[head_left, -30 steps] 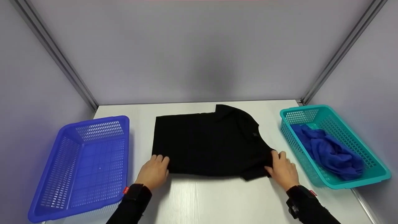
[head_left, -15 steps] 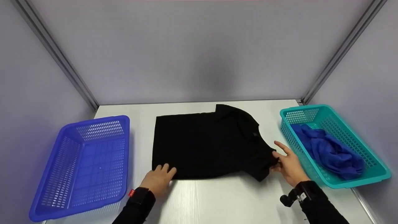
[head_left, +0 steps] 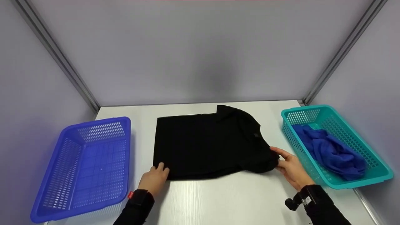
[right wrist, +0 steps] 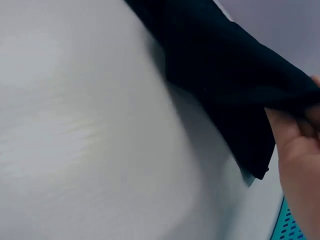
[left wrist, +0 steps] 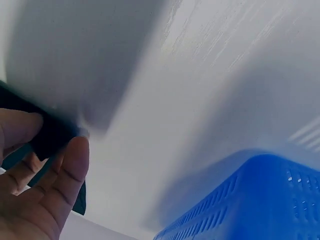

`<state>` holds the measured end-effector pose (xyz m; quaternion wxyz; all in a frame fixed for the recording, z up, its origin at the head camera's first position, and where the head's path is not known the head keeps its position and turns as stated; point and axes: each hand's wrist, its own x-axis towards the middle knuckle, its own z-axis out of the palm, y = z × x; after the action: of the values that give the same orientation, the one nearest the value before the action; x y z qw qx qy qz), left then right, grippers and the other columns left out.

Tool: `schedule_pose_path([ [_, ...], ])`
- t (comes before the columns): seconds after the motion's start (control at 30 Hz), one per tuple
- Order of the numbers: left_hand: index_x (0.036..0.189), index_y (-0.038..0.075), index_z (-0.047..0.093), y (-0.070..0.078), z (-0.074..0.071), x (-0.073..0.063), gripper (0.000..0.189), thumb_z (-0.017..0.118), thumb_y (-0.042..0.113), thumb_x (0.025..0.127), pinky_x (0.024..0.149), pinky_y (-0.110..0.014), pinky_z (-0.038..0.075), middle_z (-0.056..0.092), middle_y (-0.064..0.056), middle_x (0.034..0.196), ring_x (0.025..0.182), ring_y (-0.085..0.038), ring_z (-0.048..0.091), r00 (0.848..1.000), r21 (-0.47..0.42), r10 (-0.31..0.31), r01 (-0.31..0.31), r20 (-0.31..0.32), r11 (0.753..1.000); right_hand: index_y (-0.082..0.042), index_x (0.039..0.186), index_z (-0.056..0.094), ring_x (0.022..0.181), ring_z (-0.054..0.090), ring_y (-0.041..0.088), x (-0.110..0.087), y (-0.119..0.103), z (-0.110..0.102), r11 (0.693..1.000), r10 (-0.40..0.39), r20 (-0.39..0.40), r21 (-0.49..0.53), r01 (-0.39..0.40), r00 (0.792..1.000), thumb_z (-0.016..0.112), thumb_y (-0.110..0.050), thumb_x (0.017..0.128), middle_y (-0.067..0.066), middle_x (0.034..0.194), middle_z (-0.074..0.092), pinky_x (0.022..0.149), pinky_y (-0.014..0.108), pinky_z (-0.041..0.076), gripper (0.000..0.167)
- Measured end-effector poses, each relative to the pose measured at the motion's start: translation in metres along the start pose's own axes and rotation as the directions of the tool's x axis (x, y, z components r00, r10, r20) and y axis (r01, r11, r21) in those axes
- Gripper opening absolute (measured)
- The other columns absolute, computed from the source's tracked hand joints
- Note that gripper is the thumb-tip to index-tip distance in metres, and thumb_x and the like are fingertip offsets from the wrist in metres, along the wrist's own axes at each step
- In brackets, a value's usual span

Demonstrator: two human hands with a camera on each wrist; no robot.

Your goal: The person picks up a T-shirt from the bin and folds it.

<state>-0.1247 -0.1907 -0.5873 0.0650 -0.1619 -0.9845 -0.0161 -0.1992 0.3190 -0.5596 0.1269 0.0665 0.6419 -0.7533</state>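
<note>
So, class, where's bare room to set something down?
Free: the table this side of the shirt, between left hand and right hand; a strip behind it, up to the wall; inside the blue basket. Crowded: between right hand and teal basket, where cloth lies.

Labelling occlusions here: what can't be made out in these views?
- Head: underside of the black garment, hidden by its own top layer.
- Head: small mark near the garment's neckline, too small to read.
- Head: much of the teal basket's floor, covered by blue cloth.
- Right wrist: right hand's fingers, partly cut off by the right edge.
- Left wrist: rest of the blue basket, cut off by frame edges.
</note>
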Motion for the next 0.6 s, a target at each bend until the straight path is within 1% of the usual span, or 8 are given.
schedule_pose_path([
  [0.1, 0.120, 0.002, 0.065, -0.001, 0.001, 0.000, 0.037, 0.072, -0.013, 0.087, 0.056, -0.049, 0.059, 0.062, -0.022, 0.125, 0.083, -0.039, 0.067, 0.999, -0.059, -0.038, 0.039, 0.015, 0.997, 0.003, 0.158, 0.040, 0.106, 0.068, 0.009, 0.000, 0.004, 0.003, 0.981, -0.023, 0.021, -0.191, 0.027, 0.999, 0.063, 0.011, 0.095, 0.015, 0.156, 0.035, 0.089, 0.027, 0.059, 0.068],
  [0.17, 0.127, 0.003, 0.063, -0.001, 0.001, 0.000, 0.042, 0.072, -0.010, 0.089, 0.059, -0.050, 0.059, 0.063, -0.022, 0.126, 0.087, -0.041, 0.067, 0.997, -0.095, -0.071, 0.074, 0.033, 0.993, 0.003, 0.154, 0.045, 0.102, 0.068, 0.009, 0.000, 0.006, 0.006, 0.939, -0.050, 0.020, -0.339, 0.053, 0.999, 0.065, 0.007, 0.096, 0.019, 0.155, 0.038, 0.085, 0.027, 0.058, 0.061],
  [0.3, 0.135, 0.002, 0.061, -0.002, 0.000, 0.001, 0.055, 0.078, -0.009, 0.084, 0.066, -0.051, 0.060, 0.063, -0.023, 0.120, 0.094, -0.043, 0.064, 0.993, -0.140, -0.096, 0.105, 0.075, 0.985, 0.000, 0.126, 0.069, 0.100, 0.059, 0.009, 0.000, 0.009, 0.014, 0.765, -0.173, -0.009, -0.631, 0.129, 0.985, 0.063, -0.001, 0.101, 0.015, 0.130, 0.054, 0.081, 0.023, 0.052, 0.025],
  [0.37, 0.133, 0.001, 0.063, -0.002, -0.002, 0.002, 0.059, 0.080, -0.011, 0.078, 0.070, -0.053, 0.059, 0.061, -0.024, 0.119, 0.097, -0.044, 0.062, 0.991, -0.150, -0.089, 0.104, 0.103, 0.983, -0.002, 0.113, 0.073, 0.104, 0.054, 0.009, 0.000, 0.008, 0.018, 0.713, -0.236, -0.029, -0.684, 0.153, 0.971, 0.062, -0.005, 0.104, 0.010, 0.123, 0.057, 0.084, 0.020, 0.047, 0.014],
  [0.4, 0.130, 0.001, 0.064, -0.002, -0.003, 0.003, 0.058, 0.081, -0.011, 0.076, 0.070, -0.053, 0.059, 0.061, -0.024, 0.117, 0.097, -0.044, 0.062, 0.991, -0.148, -0.083, 0.099, 0.108, 0.984, -0.003, 0.109, 0.073, 0.108, 0.053, 0.008, 0.000, 0.007, 0.020, 0.709, -0.260, -0.035, -0.685, 0.166, 0.965, 0.062, -0.007, 0.105, 0.008, 0.124, 0.057, 0.086, 0.018, 0.046, 0.013],
  [0.47, 0.122, 0.001, 0.068, -0.002, -0.004, 0.004, 0.049, 0.082, -0.009, 0.077, 0.071, -0.053, 0.059, 0.062, -0.022, 0.111, 0.096, -0.043, 0.062, 0.991, -0.136, -0.075, 0.090, 0.106, 0.987, 0.002, 0.102, 0.071, 0.114, 0.053, 0.005, -0.001, 0.004, 0.022, 0.752, -0.284, -0.048, -0.631, 0.192, 0.958, 0.059, -0.006, 0.106, 0.008, 0.130, 0.059, 0.090, 0.015, 0.046, 0.015],
  [0.53, 0.113, 0.001, 0.070, -0.003, -0.005, 0.005, 0.037, 0.082, -0.006, 0.079, 0.068, -0.051, 0.058, 0.063, -0.019, 0.103, 0.091, -0.040, 0.063, 0.995, -0.103, -0.064, 0.072, 0.074, 0.992, 0.003, 0.104, 0.071, 0.119, 0.054, -0.001, -0.003, -0.001, 0.024, 0.791, -0.306, -0.066, -0.572, 0.215, 0.950, 0.055, -0.002, 0.104, 0.006, 0.134, 0.064, 0.094, 0.012, 0.044, 0.018],
  [0.6, 0.109, 0.001, 0.071, -0.003, -0.007, 0.006, 0.032, 0.084, -0.004, 0.080, 0.065, -0.048, 0.058, 0.063, -0.017, 0.099, 0.087, -0.037, 0.064, 0.998, -0.071, -0.052, 0.055, 0.033, 0.996, 0.009, 0.103, 0.068, 0.118, 0.061, -0.004, -0.005, -0.007, 0.026, 0.845, -0.319, -0.087, -0.477, 0.241, 0.944, 0.048, 0.003, 0.103, 0.004, 0.127, 0.073, 0.096, 0.013, 0.048, 0.021],
])
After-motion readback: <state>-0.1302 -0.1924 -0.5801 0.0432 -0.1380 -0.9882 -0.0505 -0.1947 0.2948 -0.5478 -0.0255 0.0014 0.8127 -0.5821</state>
